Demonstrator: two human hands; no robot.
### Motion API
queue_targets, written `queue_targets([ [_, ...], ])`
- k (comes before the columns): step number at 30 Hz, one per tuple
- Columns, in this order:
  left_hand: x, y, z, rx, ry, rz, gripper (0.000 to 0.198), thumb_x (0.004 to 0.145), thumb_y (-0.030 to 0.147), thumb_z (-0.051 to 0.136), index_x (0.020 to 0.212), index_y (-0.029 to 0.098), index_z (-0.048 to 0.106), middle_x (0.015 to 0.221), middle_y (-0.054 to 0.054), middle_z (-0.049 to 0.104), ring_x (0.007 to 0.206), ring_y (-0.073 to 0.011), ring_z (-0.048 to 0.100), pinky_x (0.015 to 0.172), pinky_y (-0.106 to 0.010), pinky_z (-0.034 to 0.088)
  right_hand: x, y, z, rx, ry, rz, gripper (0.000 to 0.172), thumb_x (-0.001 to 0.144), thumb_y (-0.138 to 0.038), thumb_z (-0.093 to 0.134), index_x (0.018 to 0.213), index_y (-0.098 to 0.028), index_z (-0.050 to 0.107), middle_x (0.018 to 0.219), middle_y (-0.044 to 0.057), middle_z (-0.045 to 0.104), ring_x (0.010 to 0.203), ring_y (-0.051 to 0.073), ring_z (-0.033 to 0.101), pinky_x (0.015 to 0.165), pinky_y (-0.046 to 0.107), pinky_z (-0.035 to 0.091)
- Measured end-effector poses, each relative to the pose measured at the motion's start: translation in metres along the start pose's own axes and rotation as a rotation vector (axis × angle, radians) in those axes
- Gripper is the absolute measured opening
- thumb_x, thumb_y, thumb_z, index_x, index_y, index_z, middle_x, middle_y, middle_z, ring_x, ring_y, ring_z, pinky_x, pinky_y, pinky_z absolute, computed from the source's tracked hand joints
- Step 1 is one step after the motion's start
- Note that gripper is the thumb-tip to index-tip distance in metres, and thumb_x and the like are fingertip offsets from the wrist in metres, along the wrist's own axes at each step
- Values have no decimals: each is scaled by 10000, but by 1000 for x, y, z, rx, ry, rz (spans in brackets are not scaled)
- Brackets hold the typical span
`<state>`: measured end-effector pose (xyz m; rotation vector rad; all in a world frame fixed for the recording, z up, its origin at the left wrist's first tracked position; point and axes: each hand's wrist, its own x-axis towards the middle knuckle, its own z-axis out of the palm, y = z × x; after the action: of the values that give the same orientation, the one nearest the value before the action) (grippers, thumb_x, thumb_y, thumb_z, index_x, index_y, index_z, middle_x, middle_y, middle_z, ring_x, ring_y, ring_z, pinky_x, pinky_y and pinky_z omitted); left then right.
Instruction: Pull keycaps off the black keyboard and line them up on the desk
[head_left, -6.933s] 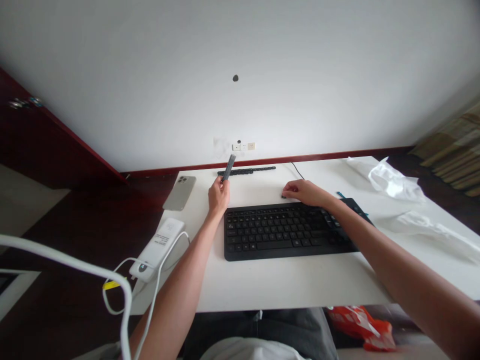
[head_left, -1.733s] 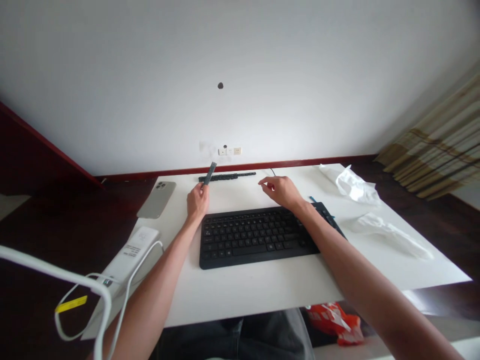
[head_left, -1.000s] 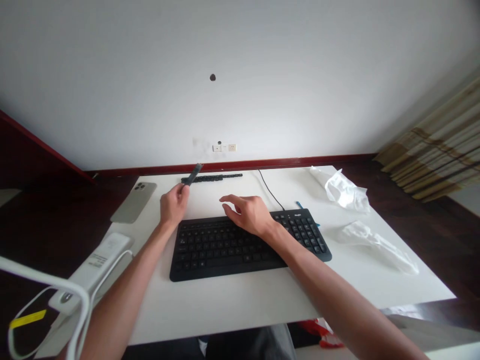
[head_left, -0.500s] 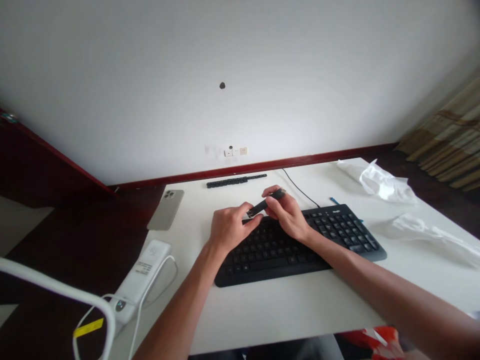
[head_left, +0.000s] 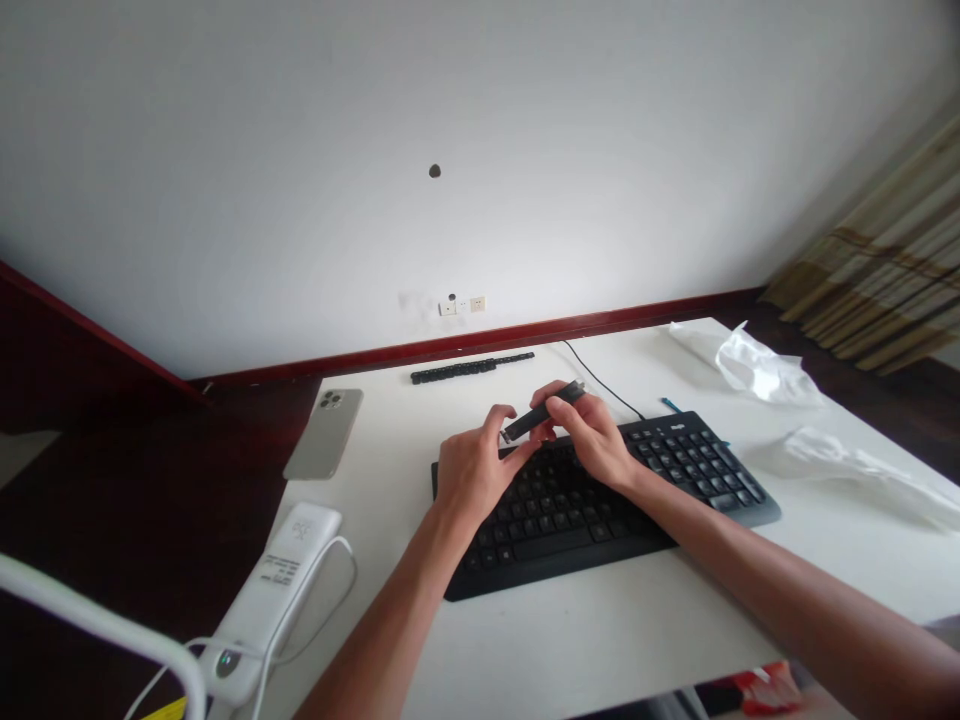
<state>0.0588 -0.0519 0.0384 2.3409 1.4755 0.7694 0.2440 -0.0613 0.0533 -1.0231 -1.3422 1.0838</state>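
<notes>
Both my hands meet over the far left part of a black keyboard (head_left: 660,480) on a white table (head_left: 600,630). My right hand (head_left: 596,440) is closed round a thin dark stick-shaped tool (head_left: 541,411), held slanted. My left hand (head_left: 472,475) has its fingers loosely spread, the fingertips touching the tool's lower left end. A strip of black keycaps (head_left: 471,367) lies at the table's far edge.
A phone (head_left: 324,446) lies face down at the table's left edge. A white power bank (head_left: 270,590) with a white cable sits at the near left corner. Crumpled white plastic bags (head_left: 757,365) lie at the right. The keyboard's cable (head_left: 600,382) runs to the back.
My left hand carried the tool from beside the keycap strip to above the keyboard. My right hand came left and took hold of it; my left hand's fingers have opened.
</notes>
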Motion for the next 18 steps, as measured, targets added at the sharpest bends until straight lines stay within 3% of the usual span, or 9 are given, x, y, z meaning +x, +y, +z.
queue_targets([
  [4, -1, 4, 4, -13, 23, -7, 435, 983, 645, 586, 1241, 296, 607, 644, 40, 690, 555, -173, 667, 544, -257, 352, 0, 4, 1, 85, 26, 15, 445, 957, -643, 638, 983, -199, 665, 681, 22, 680, 629, 194, 648, 653, 343, 515],
  [11, -2, 1, 10, 77, 3, -7, 334, 1007, 408, 593, 1320, 311, 531, 663, 48, 690, 575, -200, 682, 546, -276, 342, 0, 14, -1, 144, 31, 26, 389, 982, -582, 641, 991, -195, 682, 707, 22, 668, 659, 182, 634, 669, 328, 520],
  [18, -2, 3, 2, -16, -6, -2, 299, 990, 357, 577, 1277, 292, 521, 652, 71, 621, 557, -169, 623, 567, -267, 364, -2, 16, 1, 111, 38, 42, 434, 977, -620, 622, 955, -190, 678, 690, 30, 688, 645, 174, 616, 651, 315, 508],
])
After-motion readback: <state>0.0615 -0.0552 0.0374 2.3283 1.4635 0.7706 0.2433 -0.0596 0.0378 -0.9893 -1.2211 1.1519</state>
